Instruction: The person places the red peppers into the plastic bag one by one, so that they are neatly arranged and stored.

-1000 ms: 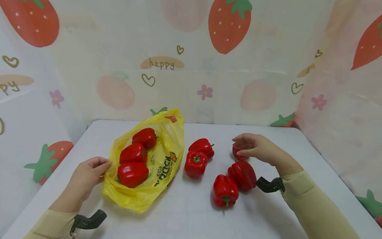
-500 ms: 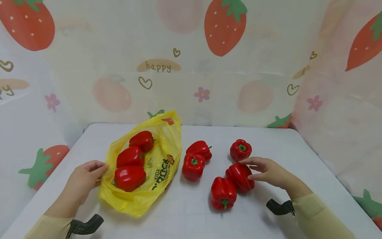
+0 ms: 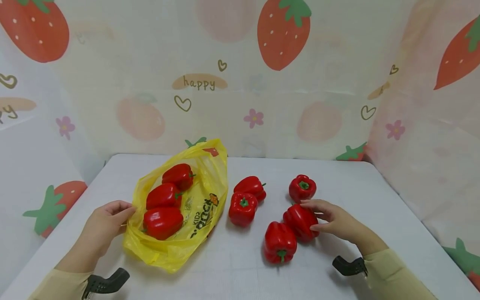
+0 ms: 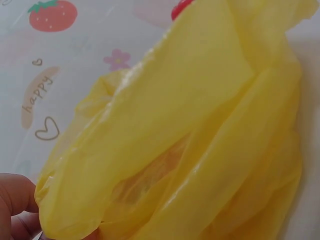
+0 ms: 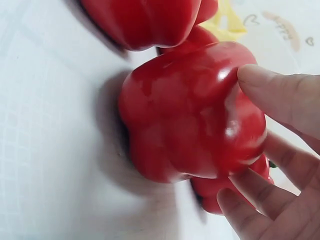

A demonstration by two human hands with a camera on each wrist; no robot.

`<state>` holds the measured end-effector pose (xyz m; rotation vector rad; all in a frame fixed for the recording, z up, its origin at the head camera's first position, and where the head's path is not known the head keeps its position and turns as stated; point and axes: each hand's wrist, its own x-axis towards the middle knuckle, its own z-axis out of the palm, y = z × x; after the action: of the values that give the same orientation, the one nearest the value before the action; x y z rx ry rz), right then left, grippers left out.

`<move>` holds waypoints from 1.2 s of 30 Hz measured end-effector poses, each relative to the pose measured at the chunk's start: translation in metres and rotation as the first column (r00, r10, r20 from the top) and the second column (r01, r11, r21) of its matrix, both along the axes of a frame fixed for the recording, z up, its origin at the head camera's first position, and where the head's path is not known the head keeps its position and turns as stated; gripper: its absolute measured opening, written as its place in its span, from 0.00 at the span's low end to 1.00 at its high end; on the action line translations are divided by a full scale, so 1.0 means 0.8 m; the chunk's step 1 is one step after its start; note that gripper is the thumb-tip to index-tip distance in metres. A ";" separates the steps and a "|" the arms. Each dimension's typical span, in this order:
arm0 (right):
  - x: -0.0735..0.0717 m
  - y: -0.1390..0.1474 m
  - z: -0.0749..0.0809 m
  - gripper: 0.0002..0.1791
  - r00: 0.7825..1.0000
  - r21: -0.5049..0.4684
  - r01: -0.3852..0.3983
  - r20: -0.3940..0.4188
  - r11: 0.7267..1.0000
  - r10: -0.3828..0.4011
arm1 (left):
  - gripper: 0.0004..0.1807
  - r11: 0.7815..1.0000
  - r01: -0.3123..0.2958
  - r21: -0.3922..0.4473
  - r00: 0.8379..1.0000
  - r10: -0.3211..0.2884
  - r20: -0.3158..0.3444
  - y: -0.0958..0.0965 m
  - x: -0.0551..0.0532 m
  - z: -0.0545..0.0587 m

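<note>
My left hand (image 3: 108, 223) pinches the left rim of a yellow plastic bag (image 3: 161, 254), which lies with its mouth toward me. Three red bell peppers rest inside it, the nearest one (image 3: 163, 223) beside the rim. In the left wrist view the bag's folds (image 4: 165, 125) fill most of the picture, with the fingers (image 4: 17, 200) at its lower left. My right hand (image 3: 339, 221) is at a red bell pepper (image 3: 298, 222) lying on its side. The right wrist view shows the thumb (image 5: 260, 82) on this pepper and the other fingers along its opposite side.
A red bell pepper (image 3: 280, 242) stands just in front of the gripped one, and another (image 3: 301, 188) sits behind it. Two more, one upright (image 3: 243, 209) and one lying (image 3: 250, 187), are right of the bag. Printed sheets (image 3: 277, 137) wall in the white table (image 3: 240, 275).
My right hand has come back from the far pepper, toward me, and its fingers now close on the lying pepper. The left hand keeps its hold on the bag's rim.
</note>
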<state>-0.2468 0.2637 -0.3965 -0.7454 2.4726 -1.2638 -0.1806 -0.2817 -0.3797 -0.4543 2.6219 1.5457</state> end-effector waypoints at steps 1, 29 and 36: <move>0.000 0.000 0.000 0.30 1.000 0.006 0.009 0.001 1.000 -0.009 | 0.24 1.000 -0.001 0.004 1.000 0.001 0.001 0.000 0.000 0.000; 0.014 0.005 -0.028 0.50 0.997 0.000 0.034 0.073 0.999 -0.033 | 0.25 1.000 -0.001 -0.003 1.000 0.001 -0.011 0.001 0.002 -0.002; 0.017 0.000 -0.036 0.56 0.999 0.058 0.031 0.011 0.998 -0.032 | 0.24 1.000 0.002 -0.011 1.000 -0.002 -0.015 0.001 0.000 -0.004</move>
<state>-0.2331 0.2639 -0.4254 -0.6855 2.5091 -1.1980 -0.1808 -0.2808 -0.3829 -0.4419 2.6423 1.5416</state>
